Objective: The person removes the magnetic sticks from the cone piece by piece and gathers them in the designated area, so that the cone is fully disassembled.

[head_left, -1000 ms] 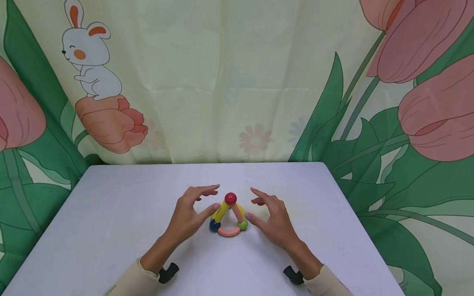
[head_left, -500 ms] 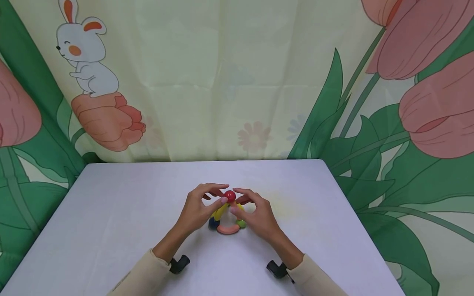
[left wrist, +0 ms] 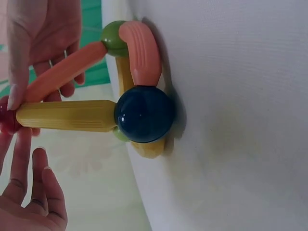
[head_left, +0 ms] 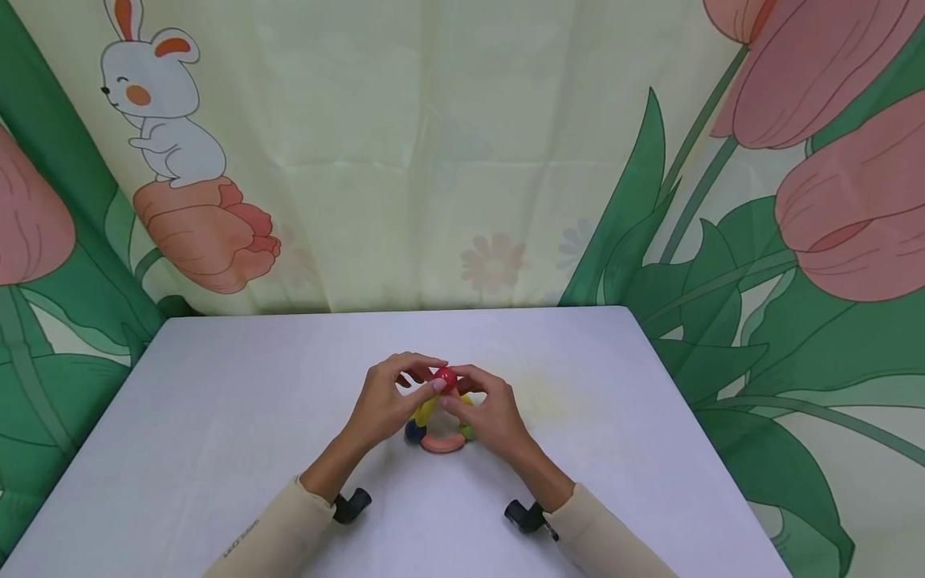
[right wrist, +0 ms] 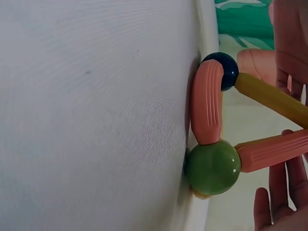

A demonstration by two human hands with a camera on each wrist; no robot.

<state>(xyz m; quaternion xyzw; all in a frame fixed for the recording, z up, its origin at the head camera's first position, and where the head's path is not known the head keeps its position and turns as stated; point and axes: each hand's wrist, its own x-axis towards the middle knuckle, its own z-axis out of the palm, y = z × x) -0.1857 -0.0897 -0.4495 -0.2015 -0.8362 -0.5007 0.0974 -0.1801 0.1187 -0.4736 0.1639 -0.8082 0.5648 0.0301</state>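
Observation:
A pyramid of coloured sticks and balls stands on the white table. Its red ball (head_left: 446, 378) forms the top. My left hand (head_left: 390, 397) pinches this ball between thumb and forefinger from the left, and my right hand (head_left: 495, 409) does the same from the right. A yellow stick (left wrist: 67, 116) runs down to the dark blue ball (left wrist: 146, 114). On the right, a straight pink stick (right wrist: 272, 151) reaches the green ball (right wrist: 213, 167). Between these lower balls lies a curved pink stick (head_left: 443, 444). Fingers partly cover the upper sticks.
The white table (head_left: 253, 417) extends around the toy, its far edge beyond the hands. Behind hangs a curtain (head_left: 361, 160) printed with a rabbit and tulips. Black wrist cameras stick out by the left cuff (head_left: 352, 506) and the right cuff (head_left: 524, 516).
Both hands have come inward from either side of the pyramid and closed their fingertips on the red top ball. The pyramid keeps its place on the table.

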